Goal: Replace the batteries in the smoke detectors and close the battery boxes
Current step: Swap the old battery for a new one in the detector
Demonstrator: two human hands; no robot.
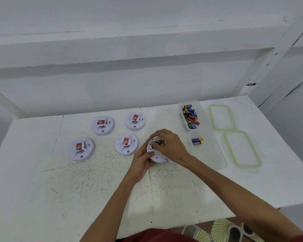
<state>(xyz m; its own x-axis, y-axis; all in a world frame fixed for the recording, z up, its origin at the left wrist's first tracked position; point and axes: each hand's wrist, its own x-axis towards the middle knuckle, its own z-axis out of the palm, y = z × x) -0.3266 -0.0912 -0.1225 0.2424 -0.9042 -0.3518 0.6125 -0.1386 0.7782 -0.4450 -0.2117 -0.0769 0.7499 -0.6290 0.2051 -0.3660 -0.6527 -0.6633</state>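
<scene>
Slipping is the main risk: the left hand [142, 163] grips the upturned smoke detector [157, 155] by its rim, over the table [94, 180] beside four face-up detectors [126, 144]. The right hand [171, 145] bends its fingertips onto a battery [158, 142] in the open bay, seemingly pinching it. A tilted or reversed battery would leave the alarm dead. The detector's back faces up; the battery's long axis runs left to right.

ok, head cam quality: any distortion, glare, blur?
Head view: wide-angle bows the table edges and wall ledge; light flat and soft, faint shadow under the leftmost smoke detector; no glare; labels on the batteries in the far tub soft, barely readable.
</scene>
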